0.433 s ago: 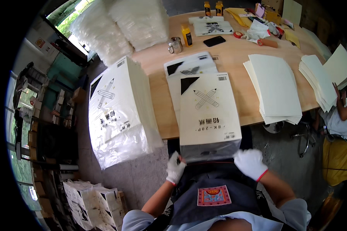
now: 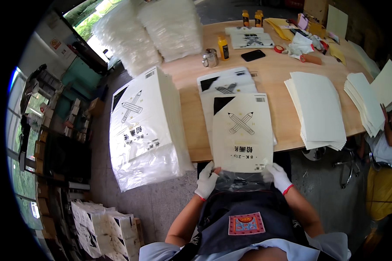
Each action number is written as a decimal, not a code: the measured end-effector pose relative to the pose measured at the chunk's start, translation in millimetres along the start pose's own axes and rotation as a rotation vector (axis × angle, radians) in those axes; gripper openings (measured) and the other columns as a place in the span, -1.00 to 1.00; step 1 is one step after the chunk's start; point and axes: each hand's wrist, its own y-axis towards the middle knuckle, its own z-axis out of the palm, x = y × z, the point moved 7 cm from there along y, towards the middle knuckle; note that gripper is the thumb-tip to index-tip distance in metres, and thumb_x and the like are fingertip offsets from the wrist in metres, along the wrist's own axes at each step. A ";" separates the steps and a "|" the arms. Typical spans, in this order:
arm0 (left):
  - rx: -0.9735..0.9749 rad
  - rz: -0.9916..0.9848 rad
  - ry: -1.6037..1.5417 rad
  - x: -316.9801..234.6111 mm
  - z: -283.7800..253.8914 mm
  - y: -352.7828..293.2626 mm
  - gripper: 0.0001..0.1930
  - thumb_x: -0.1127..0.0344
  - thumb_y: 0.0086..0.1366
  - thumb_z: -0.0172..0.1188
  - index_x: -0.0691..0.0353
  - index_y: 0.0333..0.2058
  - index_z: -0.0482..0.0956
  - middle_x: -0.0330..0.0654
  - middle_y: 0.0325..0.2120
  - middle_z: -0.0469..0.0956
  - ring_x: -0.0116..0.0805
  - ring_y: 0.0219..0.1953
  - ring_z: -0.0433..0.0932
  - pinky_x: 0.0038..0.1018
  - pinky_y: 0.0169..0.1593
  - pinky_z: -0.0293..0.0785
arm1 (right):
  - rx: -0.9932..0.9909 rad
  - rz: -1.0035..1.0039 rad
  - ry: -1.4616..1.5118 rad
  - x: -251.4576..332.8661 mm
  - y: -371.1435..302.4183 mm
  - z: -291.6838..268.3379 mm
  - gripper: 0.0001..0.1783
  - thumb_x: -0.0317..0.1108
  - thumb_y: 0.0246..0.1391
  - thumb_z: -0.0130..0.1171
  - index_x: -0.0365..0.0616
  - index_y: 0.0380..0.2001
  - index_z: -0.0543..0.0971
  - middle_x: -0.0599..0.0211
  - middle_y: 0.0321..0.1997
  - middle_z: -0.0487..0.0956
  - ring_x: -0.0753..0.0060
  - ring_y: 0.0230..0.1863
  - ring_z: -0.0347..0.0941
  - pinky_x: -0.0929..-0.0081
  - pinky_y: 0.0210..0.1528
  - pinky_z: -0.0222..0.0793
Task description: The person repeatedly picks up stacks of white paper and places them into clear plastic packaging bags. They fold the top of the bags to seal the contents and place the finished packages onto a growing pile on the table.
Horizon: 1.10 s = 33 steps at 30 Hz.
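Head view shows the printed paper pack (image 2: 243,135) overlapping other bags (image 2: 226,78) at the near edge of the tabletop (image 2: 274,82), its clear plastic end (image 2: 244,180) hanging toward the person. The left hand (image 2: 206,180) seems to pinch its lower left corner with fingers nearly closed; the right hand (image 2: 278,177) bends its fingers at the other corner, grip too blurred to tell. Straightening the plastic end seems underway; next calls for an even hold on both sides.

Gloved left hand (image 2: 206,180), gloved right hand (image 2: 279,177), bagged paper pack (image 2: 243,141) between them, overhanging near edge of table (image 2: 283,124)
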 end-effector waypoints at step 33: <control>-0.070 0.482 0.619 -22.2 56.6 63.5 -0.81 0.25 0.04 0.24 0.11 -0.37 0.46 -0.16 -0.39 0.49 -0.08 -0.26 0.45 -0.21 -0.24 0.39 | 0.198 -0.244 -0.067 80.8 -9.9 142.6 -0.77 -0.37 0.15 0.11 -0.22 -0.14 0.51 0.29 -0.40 0.60 0.59 -0.52 0.48 0.63 -0.45 0.42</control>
